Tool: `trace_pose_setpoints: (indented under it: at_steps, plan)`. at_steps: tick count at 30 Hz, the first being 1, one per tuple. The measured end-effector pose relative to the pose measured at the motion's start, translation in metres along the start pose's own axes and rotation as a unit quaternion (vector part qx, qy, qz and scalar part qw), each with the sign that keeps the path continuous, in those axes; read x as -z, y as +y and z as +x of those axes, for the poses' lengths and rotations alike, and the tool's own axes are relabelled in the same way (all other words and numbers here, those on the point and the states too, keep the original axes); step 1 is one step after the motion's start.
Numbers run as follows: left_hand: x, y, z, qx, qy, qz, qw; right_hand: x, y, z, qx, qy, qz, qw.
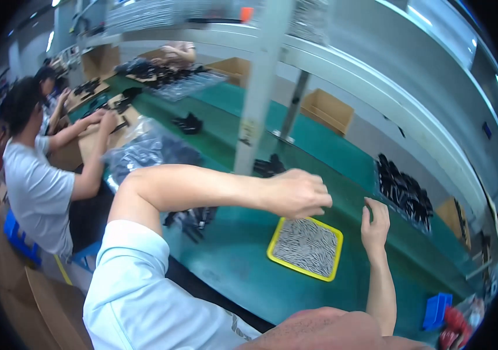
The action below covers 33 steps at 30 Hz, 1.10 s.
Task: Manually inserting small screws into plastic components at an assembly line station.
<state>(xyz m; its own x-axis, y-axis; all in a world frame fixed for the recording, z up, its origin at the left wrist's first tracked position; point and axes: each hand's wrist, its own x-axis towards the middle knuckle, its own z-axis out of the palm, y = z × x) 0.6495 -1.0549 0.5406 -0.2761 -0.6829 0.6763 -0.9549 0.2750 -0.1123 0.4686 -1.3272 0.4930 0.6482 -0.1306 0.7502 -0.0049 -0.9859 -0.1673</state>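
A yellow tray (337, 257) full of slim grey pieces (306, 246) sits on the green desk (234, 262), on the body side of the left hand's fingers and to the left of the right hand's. Its long axis runs roughly left to right, slanting a little toward the body at the right end. The left hand (297, 193) is the nearer one, above the tray's far edge; its fingers are curled inward, and whether they hold anything I cannot tell. The right hand (375, 224) is raised beside the tray, well apart from it, thumb and fingers parted by a moderate gap with nothing visible between them. Left of the left fingers, below the forearm, lie black pieces (193, 221). Just beyond those fingers is a black bundle (269, 166); farther, to the right of both hands, black parts (403, 192) lie on clear plastic.
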Motion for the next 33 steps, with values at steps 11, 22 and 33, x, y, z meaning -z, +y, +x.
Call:
trace_pose_setpoints:
  at_steps: [11, 22, 33]
  plan:
    - [0.343, -0.194, -0.094, 0.201, 0.287, 0.545, 0.762, 0.003, -0.268, 0.147, 0.359, 0.049, 0.008, 0.932]
    - [0.433, -0.248, -0.08, 0.424, 0.056, 0.369, 0.825, -0.026, -0.314, 0.166, 0.446, -0.01, -0.002, 0.895]
    - [0.469, -0.277, -0.07, 0.4, 0.075, 0.332, 0.851, -0.048, -0.297, 0.165, 0.416, -0.076, 0.037, 0.905]
